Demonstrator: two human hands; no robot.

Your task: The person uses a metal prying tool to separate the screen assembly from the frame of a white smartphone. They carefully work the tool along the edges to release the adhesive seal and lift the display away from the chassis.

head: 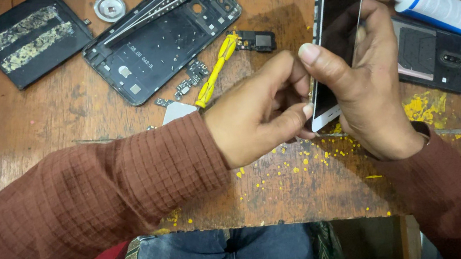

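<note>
A white-framed phone screen (338, 14) was held upright above the wooden table (25, 119), clasped by the right hand (369, 89), while its lower edge was pinched by the left hand (265, 112).

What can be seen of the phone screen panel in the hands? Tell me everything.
The phone screen panel is a long, flat slab with a dark glossy glass face and a white frame along its edge and bottom end. It is held up off the wooden workbench, tilted, its top running out of view. The right hand grips it from behind, thumb on the glass; the left hand pinches its lower left edge.
</note>
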